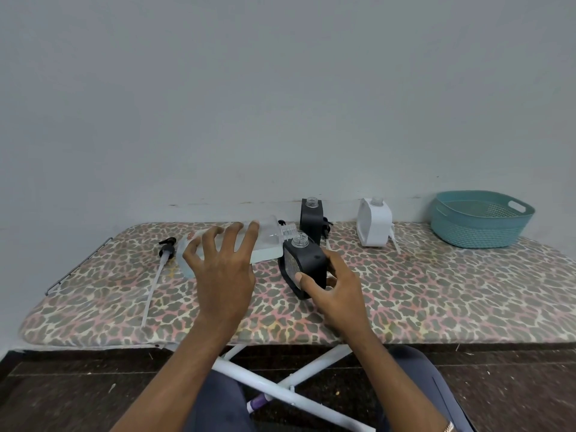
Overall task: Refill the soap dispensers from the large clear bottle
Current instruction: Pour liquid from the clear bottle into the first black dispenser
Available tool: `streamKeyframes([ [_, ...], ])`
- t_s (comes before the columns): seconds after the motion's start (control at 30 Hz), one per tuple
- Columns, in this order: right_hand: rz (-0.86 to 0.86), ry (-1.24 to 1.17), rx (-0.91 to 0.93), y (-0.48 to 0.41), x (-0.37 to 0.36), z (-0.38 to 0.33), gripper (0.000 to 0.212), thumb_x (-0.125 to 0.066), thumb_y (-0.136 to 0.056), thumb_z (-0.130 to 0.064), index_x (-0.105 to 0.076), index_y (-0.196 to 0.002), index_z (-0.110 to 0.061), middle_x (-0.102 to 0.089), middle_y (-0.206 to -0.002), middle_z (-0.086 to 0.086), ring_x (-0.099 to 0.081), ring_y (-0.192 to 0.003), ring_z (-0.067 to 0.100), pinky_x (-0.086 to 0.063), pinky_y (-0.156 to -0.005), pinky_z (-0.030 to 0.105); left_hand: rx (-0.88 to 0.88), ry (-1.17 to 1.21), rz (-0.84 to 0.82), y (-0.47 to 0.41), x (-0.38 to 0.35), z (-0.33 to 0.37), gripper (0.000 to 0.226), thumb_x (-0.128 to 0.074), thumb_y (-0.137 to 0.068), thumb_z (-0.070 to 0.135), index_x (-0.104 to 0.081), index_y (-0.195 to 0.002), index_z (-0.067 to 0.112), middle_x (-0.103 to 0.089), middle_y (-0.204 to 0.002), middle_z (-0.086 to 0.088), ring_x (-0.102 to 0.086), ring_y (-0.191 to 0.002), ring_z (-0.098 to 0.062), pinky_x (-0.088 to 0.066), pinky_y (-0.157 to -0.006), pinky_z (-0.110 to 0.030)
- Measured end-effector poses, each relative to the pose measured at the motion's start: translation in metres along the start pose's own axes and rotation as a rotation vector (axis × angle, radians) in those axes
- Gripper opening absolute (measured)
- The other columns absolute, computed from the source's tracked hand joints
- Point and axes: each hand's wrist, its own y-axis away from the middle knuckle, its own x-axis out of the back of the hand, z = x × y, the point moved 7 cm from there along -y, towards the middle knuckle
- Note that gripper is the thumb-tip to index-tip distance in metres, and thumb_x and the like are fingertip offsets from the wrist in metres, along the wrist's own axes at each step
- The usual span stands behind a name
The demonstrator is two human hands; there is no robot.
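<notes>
Pouring step, mid-frame: left hand [223,263] grips the tipped bottle [268,241], mouth right at the near black dispenser [304,263], which the right hand [333,285] clasps. Next probably needs a slow, careful tilt.

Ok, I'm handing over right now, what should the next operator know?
Left hand grips the large clear bottle, tipped with its neck by the open mouth of the near black dispenser; no stream visible.
Right hand holds that dispenser, tilted.
Far black dispenser and white dispenser stand uncapped at the back; a pump lies at the left.
Fill levels unreadable.
Left: pour here, fill the other two, refit pumps.
</notes>
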Motion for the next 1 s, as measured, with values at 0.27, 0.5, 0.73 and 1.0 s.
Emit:
streamKeyframes([
  [0.27, 0.01, -0.004, -0.004, 0.0001, 0.0009, -0.0018, 0.044, -0.082, -0.092, -0.03, -0.054, -0.115, -0.056, -0.066, -0.107, -0.045, -0.06, -0.109, -0.018, -0.047, -0.085, 0.003, 0.004, 0.002, 0.002, 0.0004, 0.0, 0.0001, 0.083, -0.075, -0.07, -0.003, -0.057, -0.145, 0.028, -0.063, -0.137, -0.001, -0.052, -0.128, -0.035, -0.035, -0.1, -0.06],
  [0.5, -0.006, 0.016, 0.0, -0.0001, 0.0006, -0.0026, 0.046, -0.081, -0.093, -0.028, -0.052, -0.113, -0.056, -0.061, -0.103, -0.053, -0.057, -0.106, -0.025, -0.045, -0.085, 0.001, 0.006, 0.007, 0.002, 0.0002, -0.0002, 0.0007, 0.084, -0.076, -0.07, -0.003, -0.058, -0.145, 0.028, -0.063, -0.137, -0.001, -0.052, -0.127, -0.035, -0.034, -0.101, -0.059],
  [0.73, -0.005, 0.023, -0.006, -0.0004, 0.0001, -0.0016, 0.045, -0.081, -0.093, -0.029, -0.052, -0.115, -0.057, -0.062, -0.104, -0.052, -0.058, -0.107, -0.023, -0.047, -0.088, 0.008, 0.007, 0.004, 0.001, 0.0003, 0.0002, 0.0008, 0.083, -0.076, -0.07, -0.003, -0.057, -0.145, 0.028, -0.063, -0.137, -0.001, -0.052, -0.128, -0.035, -0.033, -0.102, -0.059],
  [1.0, -0.012, 0.033, -0.016, -0.0015, -0.0008, 0.0021, 0.046, -0.081, -0.093, -0.032, -0.051, -0.116, -0.059, -0.06, -0.103, -0.054, -0.056, -0.108, -0.025, -0.046, -0.087, 0.005, 0.007, -0.001, 0.003, 0.0001, 0.0005, 0.0013, 0.083, -0.074, -0.07, -0.003, -0.057, -0.145, 0.028, -0.063, -0.137, -0.001, -0.051, -0.128, -0.034, -0.034, -0.101, -0.059],
])
